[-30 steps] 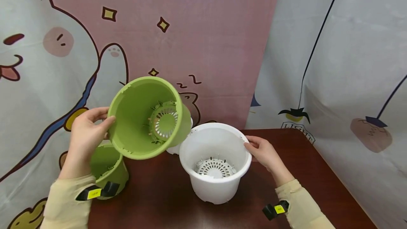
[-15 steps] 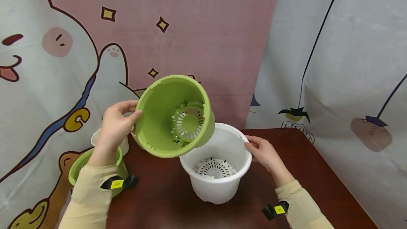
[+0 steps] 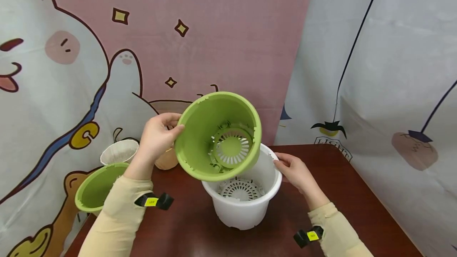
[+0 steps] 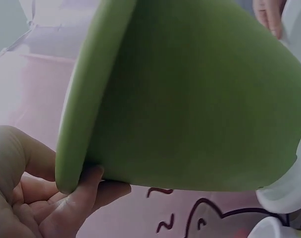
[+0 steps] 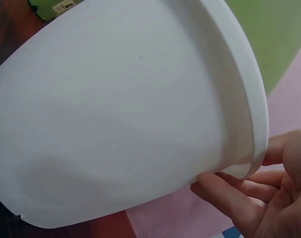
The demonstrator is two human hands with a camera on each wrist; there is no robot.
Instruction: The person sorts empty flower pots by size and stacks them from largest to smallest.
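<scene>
A green pot [image 3: 196, 138] is tilted in the air, its slotted base seen through the open mouth; my left hand [image 3: 156, 138] pinches its rim at the left. Below and partly behind it stands a white pot [image 3: 240, 214] on the table, upright, with slots in its floor. My right hand [image 3: 296, 171] pinches the white pot's right rim. In the left wrist view, thumb and fingers [image 4: 83, 198] lie on both sides of the green rim [image 4: 74, 148]. The right wrist view shows fingers on the white rim [image 5: 257, 124]. Whether the two pots touch is unclear.
Another green pot [image 3: 94, 189] stands at the left, partly behind my left arm, with a whitish pot [image 3: 119, 152] behind it. A tan round thing [image 3: 167, 160] sits beyond my left wrist. The dark red table [image 3: 339, 193] meets hanging printed cloth at the back and right.
My left hand has carried the green pot rightward, from left of the white pot to over its left part. The right hand and white pot have stayed in place.
</scene>
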